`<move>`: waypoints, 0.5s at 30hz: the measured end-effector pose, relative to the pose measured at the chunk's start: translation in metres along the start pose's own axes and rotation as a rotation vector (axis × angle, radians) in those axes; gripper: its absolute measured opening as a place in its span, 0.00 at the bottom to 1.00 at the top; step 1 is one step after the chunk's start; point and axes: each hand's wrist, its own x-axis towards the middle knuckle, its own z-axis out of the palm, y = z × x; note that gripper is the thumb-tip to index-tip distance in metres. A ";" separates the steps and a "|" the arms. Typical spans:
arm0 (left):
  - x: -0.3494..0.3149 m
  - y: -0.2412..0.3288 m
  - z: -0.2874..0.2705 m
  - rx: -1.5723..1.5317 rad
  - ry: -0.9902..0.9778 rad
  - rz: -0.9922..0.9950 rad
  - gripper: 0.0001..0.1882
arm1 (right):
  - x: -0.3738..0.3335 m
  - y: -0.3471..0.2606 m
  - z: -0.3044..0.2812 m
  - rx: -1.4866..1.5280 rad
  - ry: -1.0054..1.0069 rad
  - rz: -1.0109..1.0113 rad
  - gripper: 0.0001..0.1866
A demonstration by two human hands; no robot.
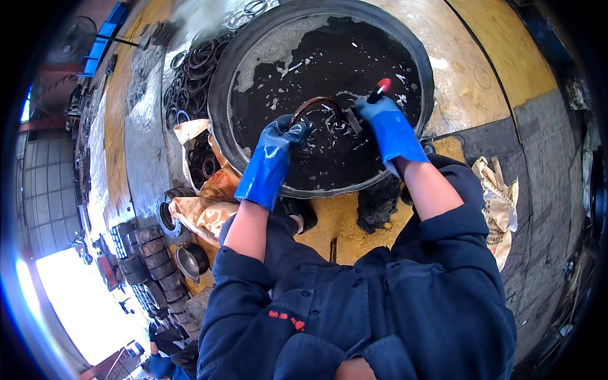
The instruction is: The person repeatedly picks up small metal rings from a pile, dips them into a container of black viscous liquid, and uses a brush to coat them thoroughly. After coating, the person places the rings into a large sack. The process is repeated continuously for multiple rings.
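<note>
A wide round black tub [218, 88] holds dark liquid with pale foam and floating scraps. Over the liquid, my left hand [285, 134], in a blue rubber glove, grips the left side of a brownish ring [322, 101]. The ring stands tilted, its lower part lost in the dark liquid. My right hand [375, 113], gloved the same way, is closed round a brush with a red-tipped black handle [382, 87]. The brush head [353, 120] is against or very close to the ring's right side; I cannot tell which.
Many dark rings [193, 76] lie heaped left of the tub. Torn brown paper sacks [212, 196] sit at its near left, another sack [497, 202] at the right. A metal bowl [190, 261] and stacked dark cylinders [155, 253] stand further left. Another person [168, 361] shows at lower left.
</note>
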 end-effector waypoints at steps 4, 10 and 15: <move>0.008 -0.016 -0.010 -0.300 0.007 -0.069 0.18 | -0.051 -0.044 0.012 0.101 -0.141 -0.200 0.23; 0.028 -0.001 0.014 -0.584 0.311 -0.307 0.18 | -0.060 -0.056 0.033 0.270 -0.204 -0.668 0.15; 0.038 -0.001 0.008 -0.608 0.238 -0.366 0.18 | -0.064 -0.041 0.036 -0.175 -0.080 -1.328 0.17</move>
